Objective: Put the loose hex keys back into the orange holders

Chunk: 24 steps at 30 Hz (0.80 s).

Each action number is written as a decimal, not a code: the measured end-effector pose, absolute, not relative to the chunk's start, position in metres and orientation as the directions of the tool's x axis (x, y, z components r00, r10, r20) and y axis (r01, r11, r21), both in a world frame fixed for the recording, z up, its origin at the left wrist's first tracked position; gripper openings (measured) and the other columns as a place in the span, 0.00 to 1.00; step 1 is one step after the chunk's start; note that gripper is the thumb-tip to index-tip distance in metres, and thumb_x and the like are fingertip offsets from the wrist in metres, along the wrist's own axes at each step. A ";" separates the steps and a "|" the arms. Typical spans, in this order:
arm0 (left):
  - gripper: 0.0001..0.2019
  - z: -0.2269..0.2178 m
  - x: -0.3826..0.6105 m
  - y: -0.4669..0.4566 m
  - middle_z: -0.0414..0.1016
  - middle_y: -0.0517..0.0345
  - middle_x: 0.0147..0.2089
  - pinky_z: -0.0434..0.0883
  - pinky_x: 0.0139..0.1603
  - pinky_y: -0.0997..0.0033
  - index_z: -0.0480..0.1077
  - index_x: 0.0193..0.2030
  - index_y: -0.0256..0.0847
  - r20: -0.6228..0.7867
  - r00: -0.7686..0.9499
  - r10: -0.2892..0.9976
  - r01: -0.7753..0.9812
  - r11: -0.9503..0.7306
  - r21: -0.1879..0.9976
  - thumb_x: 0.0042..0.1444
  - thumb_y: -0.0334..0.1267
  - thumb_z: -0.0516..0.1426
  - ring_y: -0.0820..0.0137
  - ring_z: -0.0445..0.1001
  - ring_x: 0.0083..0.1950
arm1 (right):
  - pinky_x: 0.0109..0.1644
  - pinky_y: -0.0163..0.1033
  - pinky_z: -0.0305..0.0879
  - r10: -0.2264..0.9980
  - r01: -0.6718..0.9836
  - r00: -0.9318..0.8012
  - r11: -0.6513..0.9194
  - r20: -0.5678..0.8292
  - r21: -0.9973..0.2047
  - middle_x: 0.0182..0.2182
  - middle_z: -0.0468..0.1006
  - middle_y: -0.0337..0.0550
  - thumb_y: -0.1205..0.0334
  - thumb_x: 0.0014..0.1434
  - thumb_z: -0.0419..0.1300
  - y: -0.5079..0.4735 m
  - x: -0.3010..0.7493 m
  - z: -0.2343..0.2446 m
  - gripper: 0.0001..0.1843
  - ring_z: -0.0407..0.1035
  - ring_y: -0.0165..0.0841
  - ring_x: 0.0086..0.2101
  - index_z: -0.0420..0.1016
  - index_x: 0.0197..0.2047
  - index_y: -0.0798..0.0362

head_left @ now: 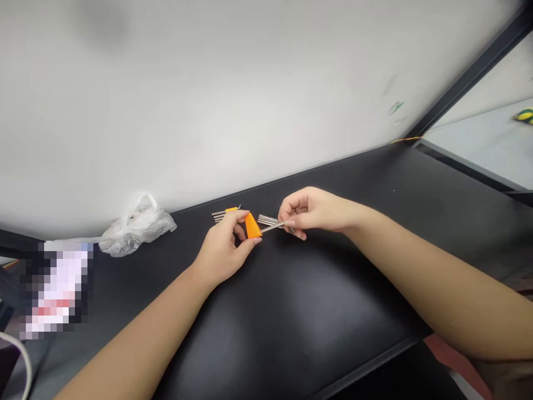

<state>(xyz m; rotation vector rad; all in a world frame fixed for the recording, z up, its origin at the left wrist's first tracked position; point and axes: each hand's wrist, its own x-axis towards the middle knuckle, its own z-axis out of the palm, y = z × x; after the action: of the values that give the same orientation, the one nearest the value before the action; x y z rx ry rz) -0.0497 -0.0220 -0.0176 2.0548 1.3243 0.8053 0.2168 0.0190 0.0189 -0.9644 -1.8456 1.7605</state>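
Note:
My left hand (225, 247) pinches a small orange plastic piece (252, 226) between thumb and fingers, just above the black tabletop (291, 311). My right hand (308, 211) is closed on a thin metal rod (272, 226) whose tip meets the orange piece. Behind the hands, several more metal rods (266, 219) lie on the table. A second orange piece with rods in it (227, 212) lies just behind my left hand.
A crumpled clear plastic bag (135, 225) lies at the left against the white wall (208, 83). A blurred-out object (56, 291) sits at the far left. A black frame post (470, 78) rises at the right, with another surface beyond it.

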 end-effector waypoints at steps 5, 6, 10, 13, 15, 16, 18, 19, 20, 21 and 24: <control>0.24 -0.015 -0.047 -0.023 0.74 0.63 0.35 0.69 0.31 0.72 0.66 0.58 0.46 0.184 0.349 0.919 0.606 -0.371 0.703 0.56 0.45 0.65 0.74 0.69 0.28 | 0.40 0.36 0.69 0.725 0.384 -0.686 0.437 0.065 -0.813 0.37 0.79 0.43 0.63 0.61 0.62 0.008 0.202 0.020 0.05 0.72 0.31 0.35 0.78 0.40 0.54; 0.23 -0.015 -0.047 -0.023 0.74 0.63 0.35 0.69 0.31 0.72 0.66 0.57 0.46 0.181 0.357 0.916 0.605 -0.375 0.703 0.56 0.44 0.65 0.74 0.70 0.29 | 0.42 0.36 0.68 0.694 0.392 -0.710 0.531 0.121 -0.751 0.38 0.79 0.44 0.64 0.62 0.61 0.005 0.198 0.020 0.05 0.72 0.32 0.36 0.78 0.40 0.54; 0.22 -0.016 -0.046 -0.022 0.77 0.61 0.41 0.72 0.36 0.73 0.65 0.57 0.46 0.197 0.391 0.899 0.539 -0.397 0.743 0.57 0.39 0.63 0.73 0.75 0.34 | 0.46 0.37 0.67 0.587 0.385 -0.779 0.727 0.223 -0.568 0.43 0.78 0.46 0.67 0.66 0.56 -0.001 0.193 0.017 0.09 0.71 0.32 0.41 0.78 0.45 0.52; 0.22 -0.018 -0.046 -0.022 0.79 0.61 0.42 0.74 0.40 0.72 0.64 0.59 0.46 0.188 0.400 0.897 0.503 -0.386 0.773 0.59 0.38 0.62 0.73 0.76 0.36 | 0.44 0.37 0.66 0.621 0.508 -0.764 0.747 0.175 -0.429 0.45 0.76 0.46 0.67 0.65 0.57 0.004 0.202 0.017 0.09 0.71 0.33 0.39 0.77 0.46 0.52; 0.23 -0.018 -0.047 -0.022 0.78 0.62 0.40 0.75 0.40 0.71 0.64 0.60 0.47 0.166 0.401 0.901 0.530 -0.376 0.760 0.59 0.39 0.62 0.72 0.76 0.36 | 0.40 0.37 0.64 0.683 0.623 -0.723 0.710 0.104 -0.328 0.43 0.75 0.46 0.65 0.64 0.59 0.008 0.210 0.017 0.07 0.70 0.32 0.35 0.78 0.44 0.52; 0.23 -0.018 -0.048 -0.022 0.78 0.62 0.39 0.75 0.40 0.70 0.64 0.61 0.47 0.158 0.400 0.903 0.548 -0.374 0.748 0.59 0.39 0.62 0.72 0.76 0.36 | 0.39 0.36 0.63 0.706 0.664 -0.705 0.690 0.065 -0.288 0.42 0.75 0.45 0.64 0.63 0.59 0.010 0.212 0.017 0.07 0.69 0.31 0.34 0.78 0.43 0.52; 0.23 -0.018 -0.048 -0.022 0.78 0.62 0.38 0.74 0.41 0.70 0.65 0.61 0.47 0.146 0.399 0.905 0.574 -0.371 0.730 0.60 0.39 0.62 0.71 0.76 0.36 | 0.37 0.36 0.61 0.721 0.702 -0.693 0.673 -0.004 -0.231 0.41 0.75 0.45 0.64 0.63 0.59 0.012 0.214 0.016 0.06 0.69 0.31 0.33 0.78 0.41 0.53; 0.23 -0.018 -0.049 -0.022 0.78 0.62 0.38 0.74 0.41 0.70 0.65 0.61 0.47 0.143 0.398 0.906 0.580 -0.369 0.726 0.60 0.39 0.62 0.71 0.76 0.36 | 0.36 0.36 0.59 0.720 0.709 -0.693 0.674 -0.029 -0.206 0.40 0.75 0.45 0.64 0.63 0.59 0.012 0.212 0.016 0.07 0.69 0.31 0.33 0.78 0.40 0.53; 0.23 -0.018 -0.049 -0.021 0.78 0.62 0.38 0.74 0.41 0.70 0.64 0.61 0.47 0.141 0.397 0.907 0.582 -0.368 0.725 0.60 0.39 0.62 0.71 0.76 0.36 | 0.36 0.36 0.58 0.718 0.713 -0.694 0.678 -0.046 -0.178 0.39 0.75 0.46 0.64 0.63 0.58 0.012 0.210 0.015 0.07 0.69 0.31 0.33 0.78 0.39 0.54; 0.23 -0.018 -0.049 -0.021 0.77 0.62 0.38 0.74 0.41 0.70 0.64 0.61 0.47 0.140 0.398 0.907 0.583 -0.367 0.725 0.60 0.39 0.62 0.71 0.76 0.36 | 0.35 0.36 0.57 0.717 0.717 -0.694 0.682 -0.057 -0.147 0.39 0.74 0.46 0.64 0.63 0.58 0.010 0.208 0.015 0.07 0.68 0.31 0.32 0.77 0.38 0.55; 0.24 -0.018 -0.049 -0.021 0.77 0.63 0.37 0.73 0.40 0.71 0.64 0.61 0.47 0.139 0.400 0.906 0.581 -0.368 0.726 0.59 0.38 0.62 0.72 0.75 0.36 | 0.33 0.37 0.54 0.725 0.727 -0.686 0.685 -0.063 -0.044 0.37 0.74 0.47 0.64 0.63 0.57 0.005 0.200 0.014 0.07 0.66 0.31 0.29 0.76 0.37 0.56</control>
<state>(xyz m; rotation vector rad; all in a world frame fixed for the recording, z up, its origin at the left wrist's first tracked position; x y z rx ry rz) -0.0489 -0.0206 -0.0179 2.0747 1.2639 0.7204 0.1997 0.0052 0.0143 -1.2594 -2.9203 0.1036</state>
